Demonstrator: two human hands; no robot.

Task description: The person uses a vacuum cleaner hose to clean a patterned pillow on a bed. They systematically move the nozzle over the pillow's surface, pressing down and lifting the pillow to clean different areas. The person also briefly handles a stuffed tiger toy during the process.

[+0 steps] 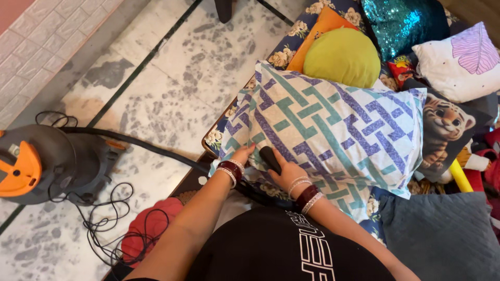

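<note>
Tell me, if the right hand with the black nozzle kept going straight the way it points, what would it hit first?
The right hand points its black nozzle up and across the patterned pillow, already touching it. Straight on, it would just run along that pillowcase; beyond its far edge sits the round green cushion, though depth is hard to judge.

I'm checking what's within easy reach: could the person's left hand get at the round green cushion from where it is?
Probably yes: the left hand rests on the patterned pillow, and the green cushion lies uncovered just beyond it.
</note>
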